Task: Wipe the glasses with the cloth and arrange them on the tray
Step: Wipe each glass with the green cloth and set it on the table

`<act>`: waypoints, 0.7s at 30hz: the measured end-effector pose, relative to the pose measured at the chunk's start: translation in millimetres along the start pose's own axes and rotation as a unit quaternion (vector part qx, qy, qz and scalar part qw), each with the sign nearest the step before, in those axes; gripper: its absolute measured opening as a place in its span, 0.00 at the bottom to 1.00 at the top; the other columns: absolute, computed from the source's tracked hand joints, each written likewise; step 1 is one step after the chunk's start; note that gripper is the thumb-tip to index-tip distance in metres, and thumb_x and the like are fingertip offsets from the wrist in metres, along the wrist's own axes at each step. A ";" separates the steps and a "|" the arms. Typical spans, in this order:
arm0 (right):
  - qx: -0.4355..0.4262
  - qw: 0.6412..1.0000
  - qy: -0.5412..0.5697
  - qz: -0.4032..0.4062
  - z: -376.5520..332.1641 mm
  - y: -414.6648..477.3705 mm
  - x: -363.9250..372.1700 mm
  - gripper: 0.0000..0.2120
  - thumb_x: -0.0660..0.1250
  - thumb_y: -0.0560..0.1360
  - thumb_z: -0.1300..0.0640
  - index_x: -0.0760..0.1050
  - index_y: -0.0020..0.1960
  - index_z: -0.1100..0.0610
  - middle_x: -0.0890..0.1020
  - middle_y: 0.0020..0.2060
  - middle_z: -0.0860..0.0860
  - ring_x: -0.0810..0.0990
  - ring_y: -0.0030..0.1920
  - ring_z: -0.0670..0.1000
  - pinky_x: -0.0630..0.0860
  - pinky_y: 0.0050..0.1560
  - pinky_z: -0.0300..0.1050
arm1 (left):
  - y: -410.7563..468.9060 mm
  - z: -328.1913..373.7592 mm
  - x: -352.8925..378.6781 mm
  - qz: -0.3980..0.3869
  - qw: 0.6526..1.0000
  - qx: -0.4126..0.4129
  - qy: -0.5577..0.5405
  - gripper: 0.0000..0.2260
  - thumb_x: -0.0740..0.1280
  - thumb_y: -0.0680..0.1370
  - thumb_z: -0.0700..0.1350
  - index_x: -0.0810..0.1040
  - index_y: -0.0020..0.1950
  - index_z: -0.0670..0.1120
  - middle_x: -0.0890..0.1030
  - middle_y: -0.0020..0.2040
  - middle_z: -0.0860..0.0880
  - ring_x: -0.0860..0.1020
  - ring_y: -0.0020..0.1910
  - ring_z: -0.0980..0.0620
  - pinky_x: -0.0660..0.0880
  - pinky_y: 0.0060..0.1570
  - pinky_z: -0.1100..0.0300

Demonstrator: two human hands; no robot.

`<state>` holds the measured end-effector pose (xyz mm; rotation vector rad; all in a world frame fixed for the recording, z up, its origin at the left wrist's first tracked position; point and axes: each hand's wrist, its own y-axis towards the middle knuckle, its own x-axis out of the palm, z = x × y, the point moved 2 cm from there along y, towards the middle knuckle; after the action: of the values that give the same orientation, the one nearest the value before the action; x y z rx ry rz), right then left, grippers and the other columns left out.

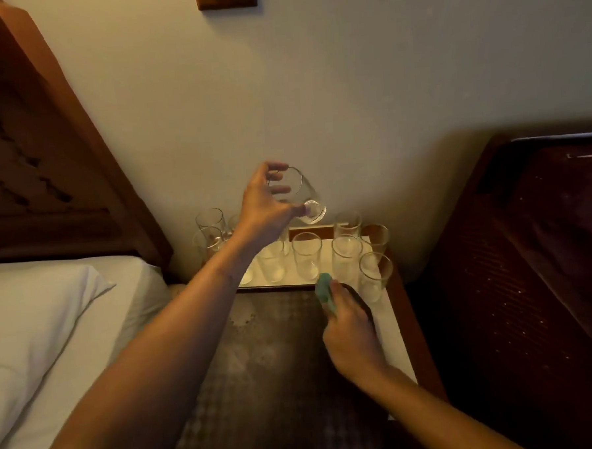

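Left hand [269, 200] curled round glass [298, 196], tilted, raised beyond tray [260, 363] far edge. Right hand [352, 334] clamped on cloth [325, 286] over tray's far right corner. Other glasses [306, 258] stand on table [394, 325] beyond tray, none set on tray yet. Step looks like pick-up before wipe. Next move: bring cloth and glass together.

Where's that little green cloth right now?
The green cloth is gripped in the right hand, lower right of centre in the head view, over the far right corner of the dark tray, just in front of the standing glasses.
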<state>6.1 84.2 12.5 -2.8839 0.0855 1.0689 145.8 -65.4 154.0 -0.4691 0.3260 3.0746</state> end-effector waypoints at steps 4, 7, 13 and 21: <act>-0.051 0.968 -0.236 -0.060 45.0 12.6 40.2 0.37 0.58 0.85 0.60 0.39 0.85 0.57 0.39 0.85 0.53 0.36 0.84 0.57 0.35 0.81 0.52 | 45.0 -21.5 20.8 -0.046 0.993 0.016 0.104 0.34 0.85 0.64 0.39 0.74 0.65 0.53 0.76 0.58 0.49 0.79 0.55 0.50 0.82 0.46 0.58; -0.065 0.952 -0.287 -0.078 58.5 16.1 60.9 0.34 0.50 0.87 0.44 0.39 0.85 0.58 0.40 0.84 0.56 0.35 0.84 0.59 0.32 0.82 0.58 | 67.0 -43.0 33.8 -0.099 0.971 0.040 0.212 0.35 0.85 0.64 0.43 0.74 0.67 0.55 0.77 0.59 0.53 0.77 0.56 0.50 0.77 0.46 0.60; -0.045 0.958 -0.278 -0.053 69.5 17.2 77.2 0.37 0.40 0.83 0.32 0.33 0.83 0.51 0.35 0.83 0.52 0.30 0.83 0.55 0.26 0.80 0.54 | 89.4 -77.6 59.5 -0.149 0.925 0.031 0.349 0.36 0.81 0.64 0.48 0.71 0.69 0.54 0.77 0.61 0.51 0.77 0.57 0.47 0.76 0.59 0.44; -0.028 0.963 -0.264 -0.052 72.9 19.6 83.0 0.39 0.37 0.80 0.30 0.31 0.83 0.49 0.34 0.83 0.50 0.29 0.82 0.54 0.27 0.78 0.54 | 91.8 -103.1 90.8 -0.172 0.891 0.005 0.419 0.32 0.79 0.68 0.49 0.70 0.69 0.52 0.78 0.64 0.51 0.71 0.65 0.44 0.64 0.64 0.40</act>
<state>20.3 68.0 -97.7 -2.5048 -0.1248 1.7893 85.1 -178.1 49.5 -1.6351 0.2185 2.3546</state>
